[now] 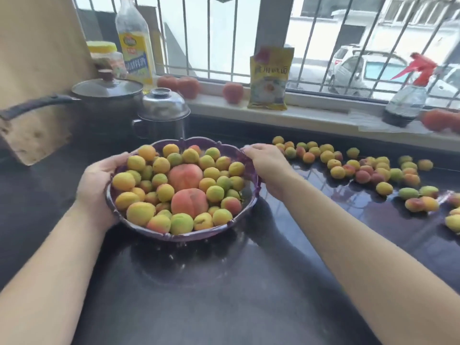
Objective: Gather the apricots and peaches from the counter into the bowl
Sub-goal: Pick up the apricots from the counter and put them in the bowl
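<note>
A dark glossy counter (pixel 224 282) is being lit from a barred window (pixel 249 38), with parked cars being seen beyond it. A lidded pan (pixel 104 95) and a steel pot (pixel 161 113) are being kept at the back left; an oil bottle (pixel 134 46), a yellow packet (pixel 270 78) and a spray bottle (pixel 408 95) are being kept along the sill. The purple bowl (pixel 199 234), heaped with apricots and two peaches (pixel 185 176), is being gripped at its rim by the curled fingers of the left hand (pixel 99 180) and right hand (pixel 267 165). Loose apricots (pixel 361 168) are being left scattered on the counter to the right
</note>
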Demonstrator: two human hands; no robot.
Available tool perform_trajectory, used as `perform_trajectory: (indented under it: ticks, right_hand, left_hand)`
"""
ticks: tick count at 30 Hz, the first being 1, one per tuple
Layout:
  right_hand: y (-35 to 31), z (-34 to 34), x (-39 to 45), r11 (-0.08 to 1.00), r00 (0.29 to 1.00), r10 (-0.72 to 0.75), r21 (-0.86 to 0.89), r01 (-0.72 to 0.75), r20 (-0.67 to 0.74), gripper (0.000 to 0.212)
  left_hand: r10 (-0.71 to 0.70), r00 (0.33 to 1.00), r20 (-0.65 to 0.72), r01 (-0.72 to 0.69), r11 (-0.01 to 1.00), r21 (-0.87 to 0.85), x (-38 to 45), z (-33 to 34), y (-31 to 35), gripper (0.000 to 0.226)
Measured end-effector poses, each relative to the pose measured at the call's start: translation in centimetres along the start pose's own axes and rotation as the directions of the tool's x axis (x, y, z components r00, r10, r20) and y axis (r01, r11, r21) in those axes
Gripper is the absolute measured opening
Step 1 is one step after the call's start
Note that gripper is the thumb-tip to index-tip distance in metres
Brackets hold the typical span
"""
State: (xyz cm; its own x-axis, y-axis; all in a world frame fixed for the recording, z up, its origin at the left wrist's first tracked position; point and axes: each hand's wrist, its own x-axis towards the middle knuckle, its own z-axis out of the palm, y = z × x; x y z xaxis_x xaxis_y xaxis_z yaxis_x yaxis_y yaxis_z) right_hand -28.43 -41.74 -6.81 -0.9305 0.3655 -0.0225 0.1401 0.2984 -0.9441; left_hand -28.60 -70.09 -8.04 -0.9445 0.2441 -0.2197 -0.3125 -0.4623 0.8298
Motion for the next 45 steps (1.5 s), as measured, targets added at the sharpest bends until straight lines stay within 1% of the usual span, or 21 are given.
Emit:
perform_trajectory:
  ticks: [1,2,3,4,6,8,10,12,14,15,16,18,19,21,23,25,27,29,34,41,45]
  right_hand:
    - [-0.1,-0.1,1.3,0.999,0.999,-0.029,0.018,0.029,-0.042,0.026]
    - [0.1,-0.7,2.7,0.994,0.985,-0.099,-0.061,0.091,-0.139,0.024]
    - [0.5,-1.3,4.3,0.960,0.953,-0.194,-0.245,0.136,-0.231,0.021]
    - [1.0,-2.0,5.5,0.885,0.921,-0.277,-0.447,0.133,-0.274,0.022]
    - [1.7,-2.7,7.4,0.648,0.894,-0.372,-0.760,0.055,-0.252,0.031]
    - [2.3,-2.5,8.7,0.402,0.904,-0.390,-0.916,-0.006,-0.177,0.038]
    - [2.8,-1.6,9.4,0.256,0.941,-0.324,-0.967,-0.014,-0.099,0.041]
    - [3.6,-0.5,9.8,0.193,0.956,-0.283,-0.981,-0.018,-0.073,0.038]
    - [3.9,-0.1,9.9,0.247,0.946,-0.310,-0.969,-0.021,-0.099,0.031]
    - [3.8,-0.2,9.7,0.319,0.934,-0.336,-0.948,-0.004,-0.118,0.028]
    - [3.4,-0.5,9.5,0.452,0.924,-0.355,-0.891,0.035,-0.144,0.025]
    - [1.5,-1.4,8.2,0.777,0.941,-0.289,-0.617,0.122,-0.178,0.023]
    - [0.2,-2.0,7.1,0.876,0.959,-0.245,-0.457,0.154,-0.145,0.023]
    - [-2.9,-3.0,3.9,0.935,0.973,-0.223,-0.294,0.199,-0.053,0.025]
    - [-5.4,-3.9,0.4,0.939,0.963,-0.261,-0.214,0.269,0.065,0.028]
    - [-7.1,-4.0,-2.7,0.930,0.926,-0.293,-0.155,0.334,0.239,0.029]
    - [-7.7,-3.1,-5.3,0.891,0.876,-0.277,-0.235,0.388,0.396,0.024]
    - [-7.3,-1.5,-7.2,0.830,0.839,-0.255,-0.336,0.445,0.482,0.019]
    - [-5.0,2.0,-9.5,0.728,0.838,-0.248,-0.477,0.493,0.486,0.017]
    - [-4.5,3.2,-9.5,0.671,0.850,-0.301,-0.537,0.511,0.433,0.016]
    - [-4.8,3.3,-9.7,0.635,0.823,-0.291,-0.546,0.547,0.487,0.017]
  left_hand:
    - [0.016,1.000,-0.007,-0.016,1.000,-0.011,0.2,-0.5,0.2,0.038]
    - [0.026,1.000,-0.016,-0.027,0.999,-0.022,0.5,-0.7,0.3,0.038]
    - [0.036,0.999,-0.030,-0.037,0.998,-0.043,0.8,-1.0,0.4,0.042]
    - [0.048,0.998,-0.040,-0.051,0.996,-0.071,1.2,-1.1,0.4,0.049]
    - [0.071,0.997,-0.043,-0.076,0.990,-0.118,1.8,-1.1,0.5,0.067]
    - [0.069,0.996,-0.053,-0.075,0.987,-0.143,2.3,-0.9,0.4,0.063]
    - [0.049,0.997,-0.067,-0.058,0.987,-0.148,2.6,-1.3,0.3,0.056]
    - [0.048,0.995,-0.087,-0.061,0.987,-0.151,2.8,-1.3,0.2,0.054]
    - [0.051,0.995,-0.089,-0.065,0.986,-0.155,2.6,-1.0,0.2,0.053]
    - [0.057,0.995,-0.085,-0.070,0.984,-0.161,2.4,-0.8,0.3,0.053]
    - [0.061,0.995,-0.077,-0.073,0.983,-0.171,2.2,-0.6,0.3,0.053]
    - [0.064,0.995,-0.073,-0.077,0.979,-0.189,2.1,-0.2,0.2,0.054]
    - [0.069,0.994,-0.080,-0.083,0.978,-0.190,2.1,0.0,0.0,0.053]
    - [0.075,0.993,-0.091,-0.091,0.979,-0.180,2.2,0.5,-0.6,0.051]
    - [0.093,0.991,-0.097,-0.107,0.982,-0.155,2.1,1.1,-1.4,0.050]
    - [0.107,0.990,-0.091,-0.119,0.982,-0.144,1.9,1.7,-1.8,0.049]
    - [0.117,0.989,-0.092,-0.129,0.981,-0.142,1.9,1.7,-1.8,0.050]
    - [0.124,0.986,-0.108,-0.139,0.980,-0.142,1.9,1.6,-1.7,0.052]
    - [0.137,0.986,-0.097,-0.148,0.982,-0.120,1.7,1.5,-1.9,0.053]
    - [0.146,0.985,-0.094,-0.154,0.985,-0.076,2.1,1.1,-1.9,0.053]
    - [0.154,0.984,-0.095,-0.160,0.985,-0.060,2.2,1.0,-2.1,0.053]
